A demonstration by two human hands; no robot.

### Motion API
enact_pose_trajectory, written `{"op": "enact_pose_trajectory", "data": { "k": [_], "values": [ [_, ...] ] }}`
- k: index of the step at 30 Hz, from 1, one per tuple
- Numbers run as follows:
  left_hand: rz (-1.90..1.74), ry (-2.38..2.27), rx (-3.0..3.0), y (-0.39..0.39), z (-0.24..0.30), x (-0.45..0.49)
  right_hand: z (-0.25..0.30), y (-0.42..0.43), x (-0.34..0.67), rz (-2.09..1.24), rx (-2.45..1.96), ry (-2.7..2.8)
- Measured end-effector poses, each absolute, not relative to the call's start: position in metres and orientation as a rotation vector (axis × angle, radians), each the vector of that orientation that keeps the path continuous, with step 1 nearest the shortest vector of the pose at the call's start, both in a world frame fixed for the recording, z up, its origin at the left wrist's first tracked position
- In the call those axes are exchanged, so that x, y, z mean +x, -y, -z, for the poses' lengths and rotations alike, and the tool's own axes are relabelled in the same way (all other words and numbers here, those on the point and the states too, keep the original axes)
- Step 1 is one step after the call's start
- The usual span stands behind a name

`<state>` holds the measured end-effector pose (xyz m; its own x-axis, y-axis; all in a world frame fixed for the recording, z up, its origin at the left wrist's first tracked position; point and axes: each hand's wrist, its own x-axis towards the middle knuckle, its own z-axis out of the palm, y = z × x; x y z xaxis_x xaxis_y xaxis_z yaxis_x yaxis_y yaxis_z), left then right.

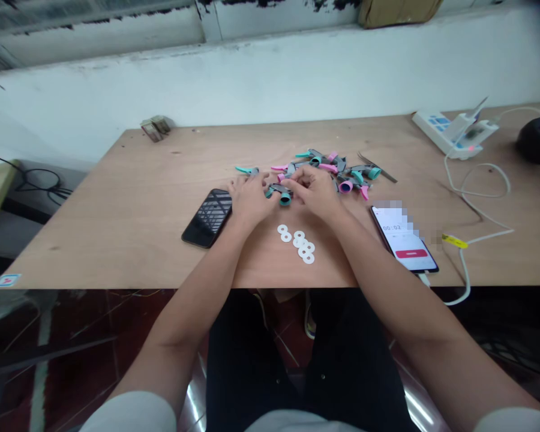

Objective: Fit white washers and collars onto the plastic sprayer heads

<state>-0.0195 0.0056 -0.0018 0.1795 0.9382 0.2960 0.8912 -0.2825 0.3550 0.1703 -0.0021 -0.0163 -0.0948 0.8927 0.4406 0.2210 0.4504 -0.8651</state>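
Note:
My left hand (254, 197) is low over the table, thumb and forefinger closed around a grey plastic part with a teal ring (285, 198); its other fingers are partly spread. From the other side my right hand (315, 191) comes in with thumb and forefinger pinched together by the same part. Whatever sits in that pinch is too small to make out. Behind and right of the hands lies a loose pile of similar grey parts with teal or pink rings and levers (345, 186). Several flat white ring washers (299, 235) lie on the table between my forearms.
A dark phone (208, 218) lies beside my left hand. Right of my right forearm is a lit phone (404, 239) on a white cable (465, 276). Tweezers (380, 168) rest behind the pile. A power strip (447, 137) and small stacked blocks (155, 128) stand farther back.

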Motion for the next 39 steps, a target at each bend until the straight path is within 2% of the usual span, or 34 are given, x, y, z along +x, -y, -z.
{"op": "enact_pose_trajectory", "data": {
  "k": [3,6,14,23,28,35,39],
  "values": [
    [-0.541,-1.713,2.443,0.000,0.002,-0.017,0.024,-0.005,0.171,-0.738,-1.006,1.467],
    [-0.541,-1.675,2.470,-0.004,0.008,-0.018,0.030,-0.009,0.171,-0.716,-1.026,1.446],
    [-0.803,-1.664,2.418,-0.012,0.009,-0.016,0.028,-0.007,0.168,-0.662,-0.962,1.425],
    [-1.282,-1.581,2.256,-0.018,0.001,-0.028,0.024,-0.011,0.166,-0.853,-0.882,1.198],
    [-1.265,-1.622,2.161,-0.019,0.004,-0.028,0.017,-0.006,0.161,-1.057,-0.841,1.160],
    [-1.229,-1.526,2.140,-0.017,0.005,-0.024,0.022,-0.003,0.155,-0.913,-0.850,1.253],
    [-1.205,-1.503,2.147,-0.018,0.006,-0.023,0.027,-0.003,0.155,-1.003,-0.900,1.293]
  ]
}}
